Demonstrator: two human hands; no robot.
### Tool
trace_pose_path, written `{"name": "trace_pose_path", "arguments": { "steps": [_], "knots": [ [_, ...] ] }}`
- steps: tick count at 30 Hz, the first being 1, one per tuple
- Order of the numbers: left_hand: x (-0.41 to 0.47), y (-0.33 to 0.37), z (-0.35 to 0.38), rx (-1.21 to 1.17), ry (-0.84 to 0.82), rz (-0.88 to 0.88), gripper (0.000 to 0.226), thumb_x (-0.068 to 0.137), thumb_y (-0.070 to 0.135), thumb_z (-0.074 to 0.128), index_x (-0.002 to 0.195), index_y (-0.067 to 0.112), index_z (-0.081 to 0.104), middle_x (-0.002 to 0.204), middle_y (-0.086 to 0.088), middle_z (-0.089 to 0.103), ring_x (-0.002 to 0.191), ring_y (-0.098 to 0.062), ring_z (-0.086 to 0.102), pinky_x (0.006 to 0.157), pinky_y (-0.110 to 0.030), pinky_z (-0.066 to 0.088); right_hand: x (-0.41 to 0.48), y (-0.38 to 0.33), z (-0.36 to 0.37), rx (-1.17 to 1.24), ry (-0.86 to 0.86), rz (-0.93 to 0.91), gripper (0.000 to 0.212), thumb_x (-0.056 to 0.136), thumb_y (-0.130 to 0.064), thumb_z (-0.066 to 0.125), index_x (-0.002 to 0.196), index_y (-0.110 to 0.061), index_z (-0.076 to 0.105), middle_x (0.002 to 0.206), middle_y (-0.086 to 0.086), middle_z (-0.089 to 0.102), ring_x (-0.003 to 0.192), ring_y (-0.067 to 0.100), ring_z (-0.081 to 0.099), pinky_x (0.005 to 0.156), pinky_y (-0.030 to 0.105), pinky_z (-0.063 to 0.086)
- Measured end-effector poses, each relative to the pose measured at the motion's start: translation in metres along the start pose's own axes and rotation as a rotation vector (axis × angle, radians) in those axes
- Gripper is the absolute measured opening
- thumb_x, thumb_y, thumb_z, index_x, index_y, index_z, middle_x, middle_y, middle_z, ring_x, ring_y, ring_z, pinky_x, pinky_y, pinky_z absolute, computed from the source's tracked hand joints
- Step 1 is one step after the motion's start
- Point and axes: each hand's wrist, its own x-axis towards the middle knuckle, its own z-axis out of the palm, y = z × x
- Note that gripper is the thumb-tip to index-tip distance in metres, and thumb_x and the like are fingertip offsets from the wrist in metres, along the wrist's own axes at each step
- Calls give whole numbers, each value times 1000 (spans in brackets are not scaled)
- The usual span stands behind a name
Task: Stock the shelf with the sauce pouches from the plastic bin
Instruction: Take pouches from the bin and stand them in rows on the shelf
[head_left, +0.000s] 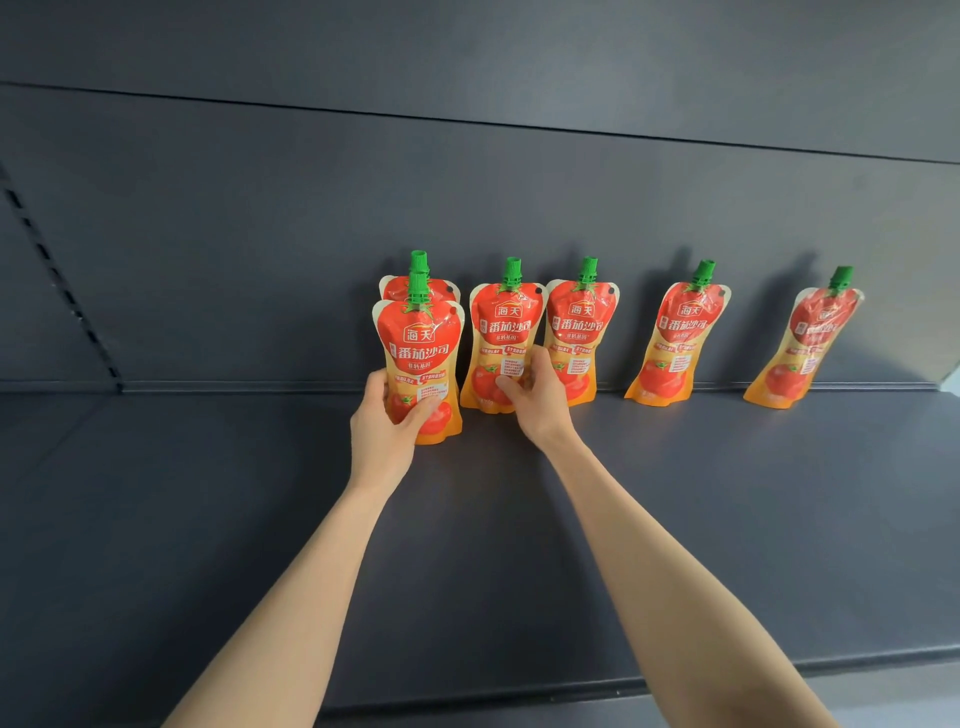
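My left hand (387, 421) grips the front pouch (422, 358) low down, thumb across its face and fingers wrapped behind, holding it upright on the shelf (208, 519). A rear pouch (440, 287) stands just behind it, at its twelve o'clock. My right hand (535, 395) holds the second pouch (501, 332) at its lower right edge, thumb on the front and fingers curled round. Whether they also brush the third pouch (582, 322), I cannot tell. Toward three o'clock, well apart, a fourth pouch (680, 338) and a fifth pouch (810, 343) lean against the dark back panel (467, 182). The shelf is dark grey and matte.
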Motion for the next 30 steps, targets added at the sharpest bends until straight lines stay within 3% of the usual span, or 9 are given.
{"name": "trace_pose_path", "arguments": {
  "steps": [6, 11, 16, 21, 23, 27, 30],
  "knots": [
    [1, 2, 0, 44, -14, -18, 57, 81, 33, 68, 129, 15, 42, 126, -3, 57, 114, -19, 56, 93, -38, 50, -1, -4, -1, -32, 10, 16, 41, 92, -15, 59, 129, -10, 41, 130, 6, 56, 119, 22, 54, 93, 33, 48],
    [-2, 4, -1, 109, -16, -27, 60, 81, 32, 69, 131, 13, 41, 128, -6, 54, 116, -21, 54, 93, -37, 48, -5, -6, -4, -108, 41, 24, 48, 89, -18, 64, 131, -11, 42, 130, 6, 56, 119, 23, 55, 96, 37, 49],
    [-14, 12, -5, 243, 124, -26, 72, 78, 33, 72, 136, 10, 36, 138, -12, 39, 125, -24, 44, 95, -39, 44, -17, -8, -13, -171, 94, -25, 50, 89, -22, 63, 133, -14, 42, 131, 4, 56, 118, 21, 54, 93, 34, 48],
    [-38, 37, -9, 302, 204, 137, 46, 84, 26, 67, 124, 9, 51, 129, -12, 47, 120, -23, 42, 92, -35, 42, -41, -22, -33, -195, 135, -92, 39, 93, -22, 57, 130, -12, 49, 128, 6, 57, 116, 21, 54, 92, 34, 48],
    [-49, 51, -6, 276, 167, 206, 36, 85, 21, 65, 118, 7, 56, 124, -11, 52, 116, -23, 47, 87, -28, 42, -54, -29, -46, -192, 157, -139, 32, 93, -18, 56, 124, -11, 54, 123, 6, 59, 112, 22, 56, 91, 37, 49],
    [-76, 82, 8, 206, 79, 346, 24, 87, 15, 63, 110, 8, 60, 111, -2, 59, 103, -18, 56, 85, -34, 49, -92, -37, -87, -180, 214, -186, 23, 94, -16, 53, 115, -10, 61, 112, 5, 63, 100, 21, 59, 87, 38, 50],
    [-111, 101, 31, 170, -58, 423, 20, 87, 17, 62, 107, 13, 61, 101, 7, 61, 95, -11, 59, 82, -29, 49, -137, -26, -132, -207, 267, -195, 21, 92, -15, 54, 111, -10, 64, 108, 3, 66, 98, 21, 60, 86, 39, 50]
  ]
}}
